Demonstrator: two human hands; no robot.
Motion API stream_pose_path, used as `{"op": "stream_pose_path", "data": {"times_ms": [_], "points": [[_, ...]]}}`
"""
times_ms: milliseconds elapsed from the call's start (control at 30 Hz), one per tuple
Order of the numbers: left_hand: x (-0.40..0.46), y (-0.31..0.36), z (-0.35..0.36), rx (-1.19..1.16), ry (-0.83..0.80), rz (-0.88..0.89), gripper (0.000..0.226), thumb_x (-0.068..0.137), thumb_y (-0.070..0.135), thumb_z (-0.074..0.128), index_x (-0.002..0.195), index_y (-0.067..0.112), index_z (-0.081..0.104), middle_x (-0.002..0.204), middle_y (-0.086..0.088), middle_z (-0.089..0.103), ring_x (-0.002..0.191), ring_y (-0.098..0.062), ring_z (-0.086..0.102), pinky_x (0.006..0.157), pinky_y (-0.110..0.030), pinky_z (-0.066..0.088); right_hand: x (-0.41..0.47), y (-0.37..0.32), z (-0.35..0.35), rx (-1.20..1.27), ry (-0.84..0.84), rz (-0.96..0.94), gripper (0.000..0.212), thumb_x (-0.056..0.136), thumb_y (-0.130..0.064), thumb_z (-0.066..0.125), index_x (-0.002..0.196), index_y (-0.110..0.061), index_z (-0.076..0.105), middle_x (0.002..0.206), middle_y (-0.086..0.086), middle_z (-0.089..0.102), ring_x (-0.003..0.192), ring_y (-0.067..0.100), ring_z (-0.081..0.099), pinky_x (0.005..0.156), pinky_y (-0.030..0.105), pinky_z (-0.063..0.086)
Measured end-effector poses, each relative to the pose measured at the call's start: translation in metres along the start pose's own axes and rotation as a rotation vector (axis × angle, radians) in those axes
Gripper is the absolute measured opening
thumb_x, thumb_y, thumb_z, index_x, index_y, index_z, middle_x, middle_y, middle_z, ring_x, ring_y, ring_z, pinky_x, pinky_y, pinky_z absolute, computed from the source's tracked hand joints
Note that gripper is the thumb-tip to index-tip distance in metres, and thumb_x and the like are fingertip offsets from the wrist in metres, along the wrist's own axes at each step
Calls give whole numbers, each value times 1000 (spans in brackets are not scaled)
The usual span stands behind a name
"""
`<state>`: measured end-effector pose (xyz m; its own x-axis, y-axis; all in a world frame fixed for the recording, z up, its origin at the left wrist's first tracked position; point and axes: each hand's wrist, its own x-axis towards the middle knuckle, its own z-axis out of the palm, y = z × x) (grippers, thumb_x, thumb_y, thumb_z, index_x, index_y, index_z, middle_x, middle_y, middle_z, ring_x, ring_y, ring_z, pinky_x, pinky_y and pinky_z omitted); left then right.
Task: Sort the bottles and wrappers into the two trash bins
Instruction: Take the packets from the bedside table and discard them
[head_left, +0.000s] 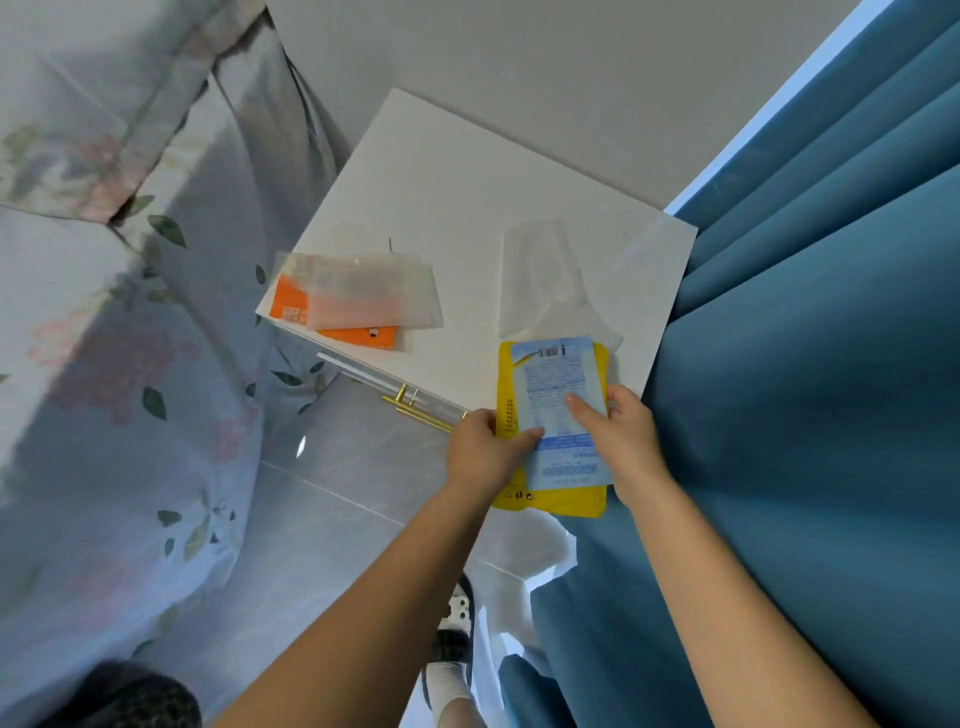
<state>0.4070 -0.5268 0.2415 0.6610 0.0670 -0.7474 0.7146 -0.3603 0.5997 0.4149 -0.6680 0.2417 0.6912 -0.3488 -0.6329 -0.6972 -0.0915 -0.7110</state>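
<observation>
I hold a yellow wrapper (558, 504) with a pale blue printed wrapper (553, 379) stacked on top of it, over the near edge of a white nightstand (457, 176). My left hand (483, 449) grips the stack's left edge, thumb on top. My right hand (623, 436) grips the right edge, forefinger pressed on the blue print. On the nightstand's left front corner lies an orange wrapper (291, 306) under a translucent white wrapper (374, 293). Another clear wrapper (545, 280) lies flat just beyond the held stack. No bottles or bins are in view.
A bed with a floral cover (114, 332) fills the left side. Blue curtains (810, 364) hang close on the right, touching the nightstand's edge. Gold drawer handles (415, 408) stick out below the nightstand top. Grey floor tiles (322, 499) lie between the bed and me.
</observation>
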Motion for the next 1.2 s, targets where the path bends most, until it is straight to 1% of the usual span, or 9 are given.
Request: {"op": "stream_pose_path", "data": {"times_ms": [267, 333, 433, 567, 700, 800, 867, 967, 1200], "points": [[-40, -41, -83, -481, -243, -61, 18, 85, 17, 69, 102, 11, 68, 98, -10, 75, 74, -17, 73, 63, -26, 60, -69, -19, 11, 107, -495, -2, 34, 91, -6, 59, 118, -27, 58, 102, 2, 74, 91, 25, 72, 74, 48, 58], [-52, -61, -108, -587, -264, -107, 21, 88, 20, 66, 106, 9, 69, 97, -13, 75, 74, -21, 72, 61, -29, 60, -87, -19, 30, 59, -529, -51, 32, 90, 1, 57, 101, -26, 68, 94, 0, 75, 87, 25, 71, 74, 45, 56], [-73, -101, -147, -802, -275, -207, 30, 93, 33, 53, 93, 12, 74, 89, -11, 75, 71, -20, 72, 59, -28, 59, -115, -14, 72, -146, -556, -245, 65, 84, 21, 46, 72, -34, 78, 85, -12, 75, 88, 14, 69, 81, 33, 54], [-112, -165, -204, -1043, -266, -267, 67, 84, 64, 46, 98, 7, 76, 96, -15, 73, 74, -25, 72, 63, -35, 61, -159, -2, 136, -439, -682, -528, 66, 76, 26, 44, 74, -29, 79, 94, -27, 68, 94, -14, 61, 88, 10, 47], [-154, -235, -235, -909, -47, -146, 42, 73, 36, 74, 100, 4, 71, 96, -19, 73, 77, -25, 71, 74, -35, 60, -211, 13, 203, -616, -871, -558, 47, 79, 18, 45, 94, -12, 77, 103, -14, 65, 93, -20, 56, 87, 5, 42], [-183, -292, -253, -964, 174, -116, 34, 76, 23, 73, 102, 2, 67, 97, -22, 73, 83, -33, 69, 82, -44, 56, -251, 33, 254, -477, -1056, -204, 37, 81, -14, 52, 110, -33, 66, 85, 1, 57, 84, 13, 56, 77, 30, 49], [-203, -330, -266, -1044, 313, -103, 22, 82, 16, 70, 100, 4, 67, 92, -19, 74, 79, -31, 69, 72, -40, 59, -279, 51, 287, -452, -1088, -1, 30, 79, -34, 58, 108, -38, 62, 86, 3, 53, 82, 19, 54, 65, 32, 52], [-233, -385, -279, -1025, 489, -127, 21, 75, 16, 79, 93, 12, 68, 85, -14, 75, 71, -26, 69, 58, -32, 57, -320, 87, 331, -653, -1134, -48, 16, 86, -35, 67, 99, -27, 65, 84, -8, 64, 68, 4, 65, 52, 23, 52], [-292, -501, -304, -858, 719, -254, 39, 64, 44, 72, 93, 19, 68, 86, -5, 75, 82, -23, 72, 76, -46, 58, -394, 176, 419, -965, -1250, -318, 9, 81, -20, 74, 84, -19, 65, 77, -2, 65, 68, 9, 61, 59, 24, 48]]}}
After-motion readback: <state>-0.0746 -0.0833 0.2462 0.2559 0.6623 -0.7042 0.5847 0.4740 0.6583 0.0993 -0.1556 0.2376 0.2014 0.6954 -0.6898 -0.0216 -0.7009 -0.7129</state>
